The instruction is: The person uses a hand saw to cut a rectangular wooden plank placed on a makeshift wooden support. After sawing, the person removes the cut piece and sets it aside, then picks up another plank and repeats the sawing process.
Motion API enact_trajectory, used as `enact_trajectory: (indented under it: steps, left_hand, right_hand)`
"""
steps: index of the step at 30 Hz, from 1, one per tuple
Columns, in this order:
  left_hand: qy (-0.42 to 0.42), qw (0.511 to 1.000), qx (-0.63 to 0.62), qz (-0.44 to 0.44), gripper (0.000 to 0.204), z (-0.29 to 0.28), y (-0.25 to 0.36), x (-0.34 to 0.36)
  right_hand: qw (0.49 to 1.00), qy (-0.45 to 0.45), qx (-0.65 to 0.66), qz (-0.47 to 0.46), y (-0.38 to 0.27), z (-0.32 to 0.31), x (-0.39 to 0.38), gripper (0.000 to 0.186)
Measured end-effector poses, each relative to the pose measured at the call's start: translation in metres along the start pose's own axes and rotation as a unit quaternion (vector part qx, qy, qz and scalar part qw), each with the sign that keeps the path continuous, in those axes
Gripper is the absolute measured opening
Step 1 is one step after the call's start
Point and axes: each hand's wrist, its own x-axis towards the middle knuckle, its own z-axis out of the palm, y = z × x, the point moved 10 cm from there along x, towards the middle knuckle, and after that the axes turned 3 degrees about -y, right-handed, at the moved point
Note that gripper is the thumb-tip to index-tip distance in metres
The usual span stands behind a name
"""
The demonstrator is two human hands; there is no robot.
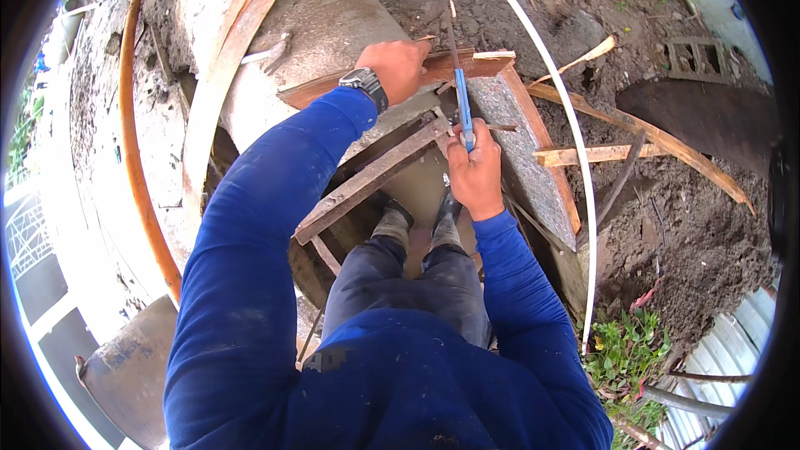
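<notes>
My left hand [393, 67] is closed on the upper edge of a reddish-brown wooden board [442, 68] that spans the top of the opening. My right hand [473, 171] grips a long, narrow blue tool [462, 100], held upright beside that board; its exact kind is unclear. To its right leans a rough, grey-faced panel [529, 150] with wooden edging. A weathered timber frame [367, 179] crosses the pit, where my boots [392, 223] stand in muddy water [417, 183].
A large concrete pipe [329, 0] lies ahead, with a splintered plank [218, 92] across it. A curved orange strip [137, 142] is at left. A white tube [571, 117], loose timbers [692, 162], a hollow block [698, 58], soil and corrugated sheeting [725, 358] are at right.
</notes>
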Motion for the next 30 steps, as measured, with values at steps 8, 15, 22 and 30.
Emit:
enact_trajectory:
  steps: [8, 15, 22, 30]
  left_hand:
    - [-0.007, 1.0, 0.011, 0.015, 0.025, 0.024, 0.041, 0.023]
    - [-0.021, 0.998, 0.039, -0.053, 0.034, 0.033, 0.041, 0.043]
    - [-0.044, 0.994, 0.046, -0.089, 0.035, 0.031, 0.037, 0.043]
    - [-0.062, 0.994, 0.048, -0.074, 0.036, 0.031, 0.03, 0.053]
  right_hand:
    - [0.999, 0.032, 0.004, 0.019, 0.037, -0.035, -0.002, 0.014]
    - [1.0, 0.02, 0.006, -0.023, 0.012, -0.054, -0.001, 0.02]
    - [0.994, 0.05, -0.019, -0.095, -0.021, -0.064, 0.01, 0.038]
    - [0.996, 0.025, -0.038, -0.083, -0.019, -0.07, -0.023, 0.045]
